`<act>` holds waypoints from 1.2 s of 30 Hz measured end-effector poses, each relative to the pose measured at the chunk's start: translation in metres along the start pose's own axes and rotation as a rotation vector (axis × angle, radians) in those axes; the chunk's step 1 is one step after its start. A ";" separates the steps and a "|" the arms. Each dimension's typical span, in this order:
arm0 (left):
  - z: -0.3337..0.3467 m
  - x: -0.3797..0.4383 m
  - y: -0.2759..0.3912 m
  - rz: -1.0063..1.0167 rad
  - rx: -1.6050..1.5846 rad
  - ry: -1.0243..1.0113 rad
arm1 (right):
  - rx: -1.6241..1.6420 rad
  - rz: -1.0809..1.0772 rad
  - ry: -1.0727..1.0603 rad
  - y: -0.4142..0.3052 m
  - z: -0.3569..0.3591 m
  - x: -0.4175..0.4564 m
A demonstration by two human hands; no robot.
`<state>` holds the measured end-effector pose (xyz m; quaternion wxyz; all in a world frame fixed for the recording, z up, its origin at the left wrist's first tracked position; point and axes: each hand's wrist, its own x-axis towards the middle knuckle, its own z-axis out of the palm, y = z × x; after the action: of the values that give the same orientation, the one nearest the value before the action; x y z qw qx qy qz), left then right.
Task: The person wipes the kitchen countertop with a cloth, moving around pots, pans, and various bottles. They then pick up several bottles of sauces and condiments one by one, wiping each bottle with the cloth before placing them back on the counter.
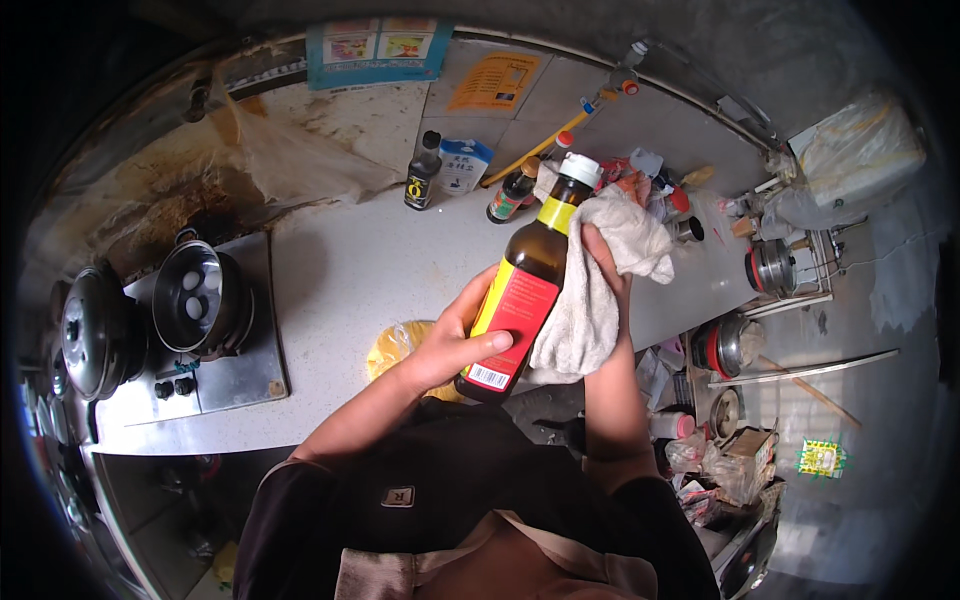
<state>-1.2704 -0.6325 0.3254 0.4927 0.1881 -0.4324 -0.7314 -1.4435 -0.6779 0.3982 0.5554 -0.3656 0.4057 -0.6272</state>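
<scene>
My left hand [461, 341] grips a brown bottle [536, 251] around its lower body, the thumb across its red label. The bottle is tilted, its white cap [582, 169] up and to the right, with a yellow band round the neck. In my right hand [609, 259] is a whitish cloth [581, 326], bunched against the bottle's right side. Part of the right hand is hidden by the cloth. Behind the bottle's neck, a smaller sauce bottle [512, 196] stands on the pale countertop [352, 247].
At left, a gas stove [247, 315] carries a pot [187, 259] holding several eggs and a lidded pot [90, 334]. A dark bottle [423, 171] and a white-and-blue packet [461, 166] stand by the wall. A yellow bag [394, 346] lies near the counter's front edge. Cluttered shelves [769, 306] are at right.
</scene>
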 end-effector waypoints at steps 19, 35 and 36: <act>-0.049 0.010 -0.013 -0.199 -0.792 0.123 | -0.301 -0.255 -0.446 0.039 0.016 -0.036; -0.064 0.017 -0.016 -0.190 -0.748 0.206 | -0.764 -0.505 -0.663 0.065 0.015 -0.044; -0.065 0.016 -0.016 -0.187 -0.700 0.225 | -0.844 -0.591 -0.680 0.064 0.015 -0.047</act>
<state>-1.2407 -0.6730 0.2786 0.5028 0.1261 -0.0805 -0.8514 -1.3985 -0.6363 0.3458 0.2639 -0.8302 0.3006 -0.3883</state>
